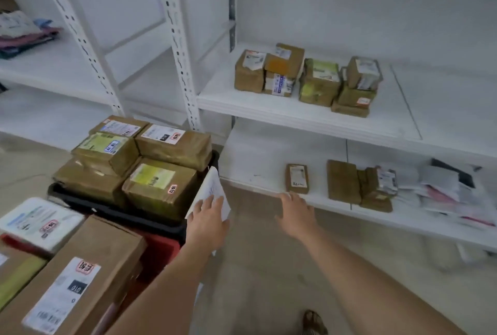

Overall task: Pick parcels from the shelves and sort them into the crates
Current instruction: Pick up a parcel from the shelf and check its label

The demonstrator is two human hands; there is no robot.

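1. Left hand (208, 220) grips a flat white mailer (212, 187) by its lower edge, holding it up against the right-hand wall of the black crate (80, 196). Mailer stands nearly on edge and tilted. Whether it is lodged in the crate or only beside it cannot be told.
2. Right hand (295, 213) is empty, fingers spread, palm down, stretched toward the lower shelf (258, 162). It touches nothing; the nearest item is the small box (297, 178), just beyond the fingertips.
3. Black crate is piled above its rim with taped brown boxes. A red crate (158, 251) nearer the person also carries boxes and a white pouch (37, 221).
4. Handling, mailer: judged thin, light and floppy. An edge pinch lets it sag, so it is better supported flat across the palm or slid down the crate wall.
5. Handling, small box: judged stiff and light, wrapped in glossy tape that is probably a little slick. It lies flat, label up. Take it across the short sides, thumb against fingers; one hand should do.
6. Other stock: two more brown boxes and a loose heap of soft mailers (443, 192) further right on the lower shelf; a cluster of boxes (309, 79) on the upper shelf. The soft mailers look slippery and could slide off the stack if taken several at once.
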